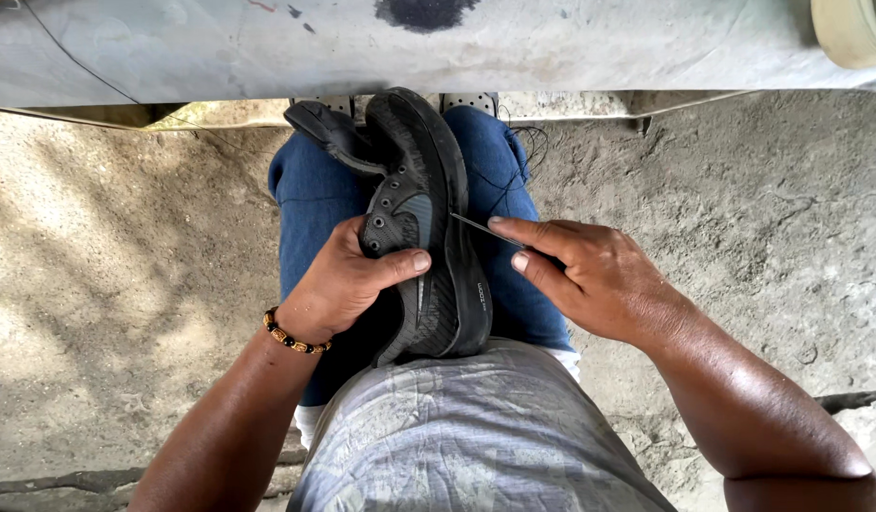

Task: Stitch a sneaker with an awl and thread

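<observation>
Two bare hands are working on one black shoe (pixel 428 228), which is lying on its side across the person's lap, sole edge turned toward the right hand. Left hand (pixel 348 284) is gripping the shoe's upper near the eyelets: thumb pressing across the side panel, the other fingers wrapped out of sight behind the shoe. Right hand (pixel 590 275) is pinching a thin metal needle (pixel 485 230) between thumb and forefinger, fingers closed narrow on it; the needle's tip is pointing at the seam where upper meets sole, just beside the left thumb. Dark thread (pixel 518 161) is trailing over the blue jeans (pixel 310 204) beyond the right fingers.

A small pale label is sitting on the shoe's midsole wall, between the two hands; print too small to make out. A beaded bracelet (pixel 294 337), brown and black, is sitting on the left wrist. Beyond the shoe's toe, a grey, stained tabletop (pixel 220 47) is crossing the view, with a cream-coloured tape roll (pixel 855 28) at its corner, well apart from the right fingers. Rough concrete floor (pixel 741 218) is lying to both sides.
</observation>
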